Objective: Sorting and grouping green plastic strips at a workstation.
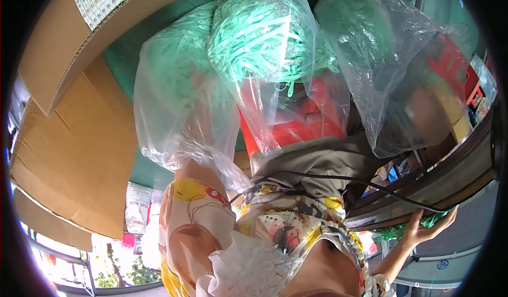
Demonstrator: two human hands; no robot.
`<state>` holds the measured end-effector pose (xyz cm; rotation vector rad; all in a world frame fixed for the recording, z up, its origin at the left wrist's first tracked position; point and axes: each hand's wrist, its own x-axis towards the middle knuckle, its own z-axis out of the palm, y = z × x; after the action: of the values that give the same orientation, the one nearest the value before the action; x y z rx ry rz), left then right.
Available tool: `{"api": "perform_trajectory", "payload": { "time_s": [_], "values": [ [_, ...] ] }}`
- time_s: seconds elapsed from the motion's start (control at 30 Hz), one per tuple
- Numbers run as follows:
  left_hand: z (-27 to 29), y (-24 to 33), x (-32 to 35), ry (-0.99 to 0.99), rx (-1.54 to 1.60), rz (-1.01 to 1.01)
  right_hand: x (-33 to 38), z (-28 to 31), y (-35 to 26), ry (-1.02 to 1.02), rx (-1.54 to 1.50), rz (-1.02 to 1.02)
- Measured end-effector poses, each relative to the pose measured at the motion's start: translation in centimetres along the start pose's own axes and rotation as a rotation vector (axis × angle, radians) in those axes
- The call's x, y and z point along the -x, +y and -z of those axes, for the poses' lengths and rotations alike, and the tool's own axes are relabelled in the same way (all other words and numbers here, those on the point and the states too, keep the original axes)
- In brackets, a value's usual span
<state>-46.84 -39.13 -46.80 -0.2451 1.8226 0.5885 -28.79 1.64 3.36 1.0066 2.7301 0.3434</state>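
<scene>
My left forearm reaches into a cloudy clear plastic bag (159, 133) at the left. Hazy plastic blurs my left hand (198, 80), which is beside pale green strips in the bag; its fingers do not show clearly. A thick bundle of mint-green narrow strips (254, 38), perhaps zippers, lies in the clear bag at the middle, a few ends hanging down. Out to the right, my right hand (420, 231) curls its fingers around a shiny green bundle (436, 220) at the edge of a dark brown board. What that bundle is made of is hard to make out.
Another clear bag (381, 59) with green contents stands at the upper right. Below the middle bag is a red plastic thing (291, 130). Large cardboard flaps (74, 154) rise on the left. A black cord (344, 177) crosses over grey-brown cloth (312, 162) toward the right.
</scene>
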Motion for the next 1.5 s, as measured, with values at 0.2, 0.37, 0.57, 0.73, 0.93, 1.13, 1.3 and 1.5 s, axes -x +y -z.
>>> {"api": "perform_trajectory", "payload": {
  "time_s": [0.2,0.37,0.57,0.73,0.93,1.13,1.3,1.5],
  "values": [
    [-2.2,-0.3,-0.6,-0.049,-0.016,-0.022,-0.1,0.1,-0.4,0.000,0.001,-0.017],
    [-2.7,0.4,-1.1,-0.079,-0.057,-0.055,-0.1,-0.2,-0.4,0.011,-0.013,-0.009],
    [-1.1,1.2,-1.1,-0.062,-0.115,-0.089,-0.3,-0.3,-0.5,0.048,-0.052,-0.044],
    [-0.7,0.4,-0.6,-0.064,-0.147,-0.095,-0.5,-0.4,-0.7,0.054,-0.078,-0.018],
    [-2.5,-0.4,-0.8,-0.108,-0.167,-0.107,-0.5,-0.4,-0.9,0.062,-0.069,-0.031],
    [-2.8,0.2,-1.4,-0.133,-0.216,-0.134,-0.4,-0.4,-0.7,0.053,-0.060,-0.032],
    [-1.5,0.1,-1.2,-0.133,-0.269,-0.143,-0.5,-0.3,-0.7,0.056,-0.054,-0.047],
    [-2.7,-0.7,-0.8,-0.158,-0.282,-0.156,-0.4,-0.5,-0.7,0.059,-0.055,-0.047]
  ]
}}
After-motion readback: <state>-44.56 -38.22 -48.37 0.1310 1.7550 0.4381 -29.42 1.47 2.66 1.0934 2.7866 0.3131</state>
